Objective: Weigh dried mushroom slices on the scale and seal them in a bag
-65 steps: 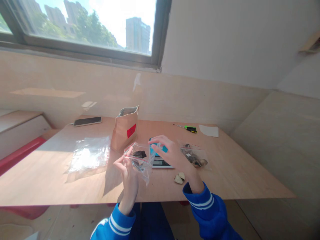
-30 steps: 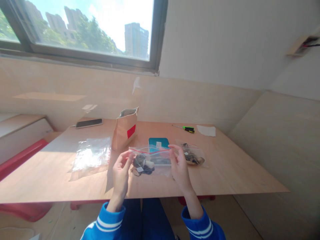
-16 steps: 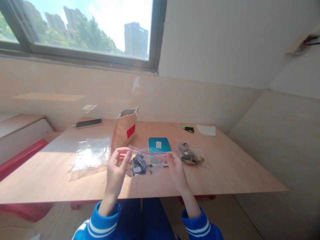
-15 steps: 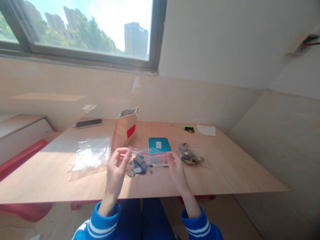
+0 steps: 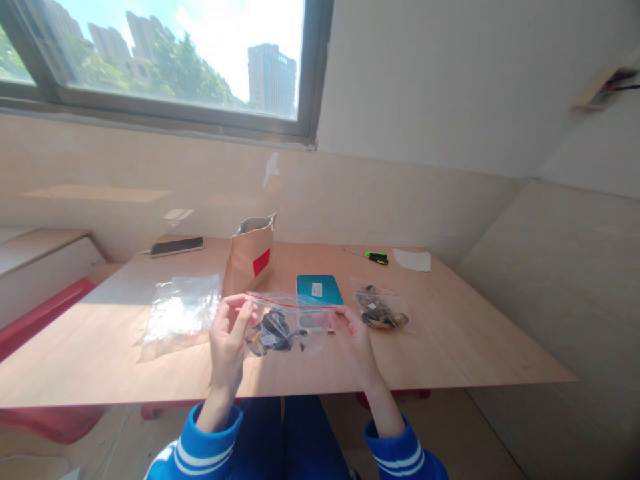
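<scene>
I hold a small clear zip bag (image 5: 287,327) with a red seal strip stretched between both hands above the table's near edge. Dark pieces and a small white label lie inside it. My left hand (image 5: 227,340) pinches the bag's upper left corner, thumb and fingers closed on the strip. My right hand (image 5: 353,340) pinches the upper right corner the same way. Just behind the bag lies a teal digital scale (image 5: 319,290). A second filled zip bag (image 5: 381,312) rests flat on the table to the right of my right hand.
A brown paper pouch (image 5: 251,257) with a red label stands open behind my left hand. Empty clear bags (image 5: 180,310) lie to the left, a phone (image 5: 176,247) at the far left, a green-handled screwdriver (image 5: 373,257) and white paper (image 5: 411,260) at the back.
The dark pieces went into the bag and both hands took its top corners. Over the last second the bag and hands have drifted slightly left and lower, toward the table.
</scene>
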`<state>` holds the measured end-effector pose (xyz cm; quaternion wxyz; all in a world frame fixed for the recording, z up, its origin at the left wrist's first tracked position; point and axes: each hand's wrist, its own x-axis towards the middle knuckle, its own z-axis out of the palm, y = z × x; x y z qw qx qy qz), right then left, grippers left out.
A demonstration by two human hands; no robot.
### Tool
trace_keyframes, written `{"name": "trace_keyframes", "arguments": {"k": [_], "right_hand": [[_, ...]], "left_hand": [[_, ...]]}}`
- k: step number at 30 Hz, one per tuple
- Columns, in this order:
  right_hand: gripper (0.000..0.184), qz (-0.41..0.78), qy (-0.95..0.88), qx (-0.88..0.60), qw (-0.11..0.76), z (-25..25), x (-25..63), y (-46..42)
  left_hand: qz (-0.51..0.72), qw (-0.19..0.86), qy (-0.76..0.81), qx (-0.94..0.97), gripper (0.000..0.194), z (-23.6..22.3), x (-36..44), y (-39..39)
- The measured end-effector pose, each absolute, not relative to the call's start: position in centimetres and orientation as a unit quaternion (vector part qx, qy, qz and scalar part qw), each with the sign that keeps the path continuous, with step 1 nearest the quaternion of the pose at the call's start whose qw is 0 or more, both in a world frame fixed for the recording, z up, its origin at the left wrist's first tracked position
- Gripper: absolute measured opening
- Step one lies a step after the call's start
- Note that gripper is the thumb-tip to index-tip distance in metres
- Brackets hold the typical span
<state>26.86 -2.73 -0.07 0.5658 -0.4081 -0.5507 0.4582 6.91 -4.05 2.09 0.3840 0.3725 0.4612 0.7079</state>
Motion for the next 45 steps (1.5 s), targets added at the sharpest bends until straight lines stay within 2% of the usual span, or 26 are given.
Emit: {"name": "trace_keyframes", "arguments": {"k": [8, 21, 40, 45], "right_hand": [[0.031, 0.435, -0.506, -0.439, 0.601, 1.1, 26.6, -3.0], [0.033, 0.415, -0.517, -0.443, 0.604, 1.6, 27.3, -3.0], [0.02, 0.309, -0.552, -0.453, 0.628, 1.2, 27.5, -3.0], [0.02, 0.288, -0.605, -0.467, 0.577, 0.5, 28.2, -2.4]], "left_hand": [[0.68, 0.371, 0.463, 0.43, 0.023, 2.0, 6.9, -4.3], [0.647, 0.296, 0.534, 0.456, 0.032, 1.7, 6.6, -3.9], [0.604, 0.233, 0.585, 0.488, 0.03, 1.1, 6.6, -4.0], [0.616, 0.231, 0.57, 0.493, 0.03, 1.1, 6.4, -3.9]]}}
